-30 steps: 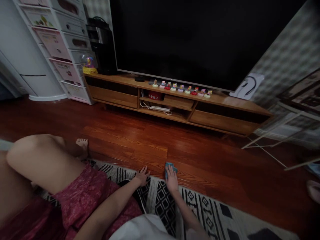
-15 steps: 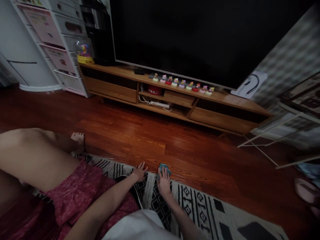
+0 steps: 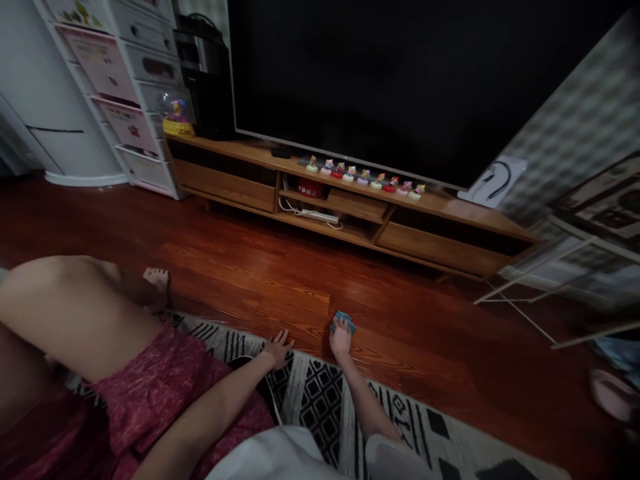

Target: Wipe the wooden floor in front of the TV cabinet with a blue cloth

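Observation:
A crumpled blue cloth (image 3: pixel 345 320) lies under my right hand (image 3: pixel 341 339), pressed against the reddish wooden floor (image 3: pixel 280 267) just past the rug's edge. The fingers of that hand curl over the cloth and hide part of it. My left hand (image 3: pixel 278 349) rests with its fingers spread at the border of the patterned black-and-white rug (image 3: pixel 325 393), holding nothing. My bent bare leg (image 3: pixel 80 300) and red shorts fill the lower left.
A long wooden TV stand (image 3: pixel 320 220) runs across the back, with a row of small figurines (image 3: pixel 350 173) below a large dark television (image 3: pixel 370 80). Plastic drawers (image 3: pixel 135 127) stand at left. A white folding frame (image 3: pixel 530 300) is at right, near a pink slipper (image 3: pixel 613 395).
My right hand has moved forward and slightly right with the cloth, from the rug's edge onto the floor, and its fingers have curled more. The left hand stays nearly in place.

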The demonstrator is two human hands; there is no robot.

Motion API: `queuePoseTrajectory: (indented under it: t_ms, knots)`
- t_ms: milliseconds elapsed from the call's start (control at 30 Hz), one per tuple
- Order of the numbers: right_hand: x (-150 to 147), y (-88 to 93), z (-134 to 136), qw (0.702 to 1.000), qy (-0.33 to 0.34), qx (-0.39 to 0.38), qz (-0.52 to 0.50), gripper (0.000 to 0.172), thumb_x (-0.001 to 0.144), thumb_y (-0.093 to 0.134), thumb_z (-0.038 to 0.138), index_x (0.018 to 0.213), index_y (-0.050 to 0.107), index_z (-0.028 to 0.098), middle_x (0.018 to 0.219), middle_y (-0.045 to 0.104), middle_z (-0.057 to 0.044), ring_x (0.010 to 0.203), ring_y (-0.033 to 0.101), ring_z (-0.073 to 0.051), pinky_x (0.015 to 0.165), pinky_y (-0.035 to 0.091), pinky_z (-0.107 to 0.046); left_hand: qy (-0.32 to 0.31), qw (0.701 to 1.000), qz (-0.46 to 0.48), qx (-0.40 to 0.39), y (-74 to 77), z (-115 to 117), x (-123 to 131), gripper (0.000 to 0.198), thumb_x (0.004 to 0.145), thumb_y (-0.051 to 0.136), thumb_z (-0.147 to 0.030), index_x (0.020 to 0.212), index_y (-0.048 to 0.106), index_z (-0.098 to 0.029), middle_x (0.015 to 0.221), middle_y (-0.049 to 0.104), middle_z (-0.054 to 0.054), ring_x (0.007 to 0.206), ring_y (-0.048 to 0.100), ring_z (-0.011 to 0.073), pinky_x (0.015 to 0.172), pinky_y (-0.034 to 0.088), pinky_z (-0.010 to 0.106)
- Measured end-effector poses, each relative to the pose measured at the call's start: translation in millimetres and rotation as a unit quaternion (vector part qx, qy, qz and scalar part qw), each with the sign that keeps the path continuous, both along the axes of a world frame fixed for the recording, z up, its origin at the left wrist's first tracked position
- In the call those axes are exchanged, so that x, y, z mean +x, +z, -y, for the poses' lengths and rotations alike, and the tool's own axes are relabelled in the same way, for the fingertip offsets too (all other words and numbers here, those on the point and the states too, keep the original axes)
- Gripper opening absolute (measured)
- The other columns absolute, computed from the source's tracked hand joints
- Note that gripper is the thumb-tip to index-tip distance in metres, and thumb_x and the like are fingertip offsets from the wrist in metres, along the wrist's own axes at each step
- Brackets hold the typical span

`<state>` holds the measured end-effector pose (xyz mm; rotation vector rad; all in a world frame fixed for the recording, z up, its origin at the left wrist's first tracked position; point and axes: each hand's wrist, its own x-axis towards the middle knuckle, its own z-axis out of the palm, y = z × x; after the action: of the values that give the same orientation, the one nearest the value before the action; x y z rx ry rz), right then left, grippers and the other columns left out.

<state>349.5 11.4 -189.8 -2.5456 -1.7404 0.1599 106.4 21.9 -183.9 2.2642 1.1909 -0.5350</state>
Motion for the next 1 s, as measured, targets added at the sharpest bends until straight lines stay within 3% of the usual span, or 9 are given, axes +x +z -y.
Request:
queuePoseTrajectory:
  t_ms: [167, 267, 333, 533, 633, 700, 800, 900, 1000]
  knots:
    - [-45, -53.4, 74, 0.993, 0.117, 0.007, -0.021, 0.057, 0.091, 0.043, 0.02, 0.148, 0.051, 0.021, 0.158, 0.042, -0.008, 0.148, 0.032, -0.026, 0.119, 0.026, -0.04, 0.015, 1.0, 0.006, -0.01, -6.1, 0, 4, 0.086, 0.082, 0.061, -0.049, 0.159, 0.027, -0.028, 0.168, 0.0, 0.012, 0.154, 0.006, 0.0356, 0.12, 0.018, 0.059]
    - [-58, -63.8, 93, 0.991, 0.127, 0.015, -0.03, 0.059, 0.091, 0.043, 0.023, 0.15, 0.048, 0.02, 0.16, 0.038, -0.008, 0.151, 0.028, -0.025, 0.121, 0.024, -0.041, 0.019, 1.0, 0.006, -0.008, -4.1, 2, 5, 0.086, 0.082, 0.061, -0.046, 0.159, 0.027, -0.026, 0.168, -0.001, 0.012, 0.154, 0.005, 0.0359, 0.12, 0.018, 0.059]
    - [-55, -55.3, 79, 0.993, 0.11, 0.015, -0.03, 0.062, 0.089, 0.045, 0.021, 0.151, 0.046, 0.019, 0.161, 0.037, -0.007, 0.152, 0.025, -0.024, 0.121, 0.024, -0.039, 0.016, 1.0, -0.001, -0.005, -1.4, 2, 4, 0.084, 0.083, 0.059, -0.044, 0.159, 0.026, -0.027, 0.168, -0.001, 0.012, 0.154, 0.006, 0.0352, 0.12, 0.02, 0.059]
    - [-15, -12.5, -15, 0.999, 0.013, 0.02, -0.033, 0.067, 0.084, 0.044, 0.014, 0.152, 0.043, 0.016, 0.159, 0.04, -0.009, 0.149, 0.031, -0.025, 0.118, 0.028, -0.043, 0.002, 1.0, -0.003, 0.002, 5.6, 3, 0, 0.08, 0.087, 0.059, -0.038, 0.159, 0.026, -0.026, 0.168, 0.0, 0.013, 0.154, 0.007, 0.0327, 0.12, 0.02, 0.057]
    - [-6, -6.1, -31, 0.998, 0.016, 0.034, -0.042, 0.067, 0.08, 0.047, 0.011, 0.146, 0.051, 0.016, 0.154, 0.047, -0.011, 0.146, 0.036, -0.026, 0.116, 0.032, -0.041, 0.001, 1.0, -0.01, 0.003, 7.2, 2, 0, 0.08, 0.087, 0.06, -0.036, 0.159, 0.026, -0.026, 0.168, 0.0, 0.013, 0.154, 0.006, 0.0316, 0.121, 0.021, 0.055]
    - [-7, -12.5, -19, 0.998, 0.032, 0.035, -0.043, 0.066, 0.076, 0.048, 0.007, 0.141, 0.058, 0.015, 0.151, 0.052, -0.011, 0.143, 0.041, -0.025, 0.116, 0.034, -0.036, 0.002, 1.0, -0.01, 0.0, 8.3, 2, 1, 0.082, 0.086, 0.061, -0.035, 0.159, 0.026, -0.026, 0.167, -0.001, 0.013, 0.154, 0.006, 0.0322, 0.121, 0.021, 0.055]
    - [-15, -37.2, 26, 0.995, 0.067, 0.042, -0.059, 0.065, 0.072, 0.047, 0.004, 0.135, 0.063, 0.015, 0.148, 0.055, -0.01, 0.142, 0.044, -0.022, 0.116, 0.034, -0.032, -0.004, 1.0, -0.018, -0.003, 10.4, 3, 4, 0.083, 0.086, 0.062, -0.033, 0.159, 0.025, -0.023, 0.167, -0.002, 0.014, 0.154, 0.006, 0.0333, 0.121, 0.021, 0.055]
    - [-19, -64.5, 76, 0.987, 0.119, 0.069, -0.08, 0.073, 0.07, 0.045, 0.003, 0.14, 0.059, 0.016, 0.154, 0.048, -0.007, 0.146, 0.037, -0.02, 0.121, 0.028, -0.034, -0.004, 1.0, -0.028, 0.006, 11.7, 5, 6, 0.083, 0.086, 0.061, -0.034, 0.159, 0.025, -0.024, 0.167, -0.001, 0.014, 0.154, 0.006, 0.0335, 0.12, 0.022, 0.056]
    - [-15, -75.8, 92, 0.982, 0.144, 0.083, -0.087, 0.08, 0.07, 0.044, 0.005, 0.149, 0.048, 0.019, 0.159, 0.04, -0.003, 0.151, 0.027, -0.017, 0.123, 0.022, -0.036, 0.002, 1.0, -0.022, 0.008, 10.9, 6, 6, 0.082, 0.085, 0.061, -0.034, 0.159, 0.026, -0.024, 0.167, 0.0, 0.014, 0.154, 0.007, 0.0338, 0.12, 0.024, 0.056]
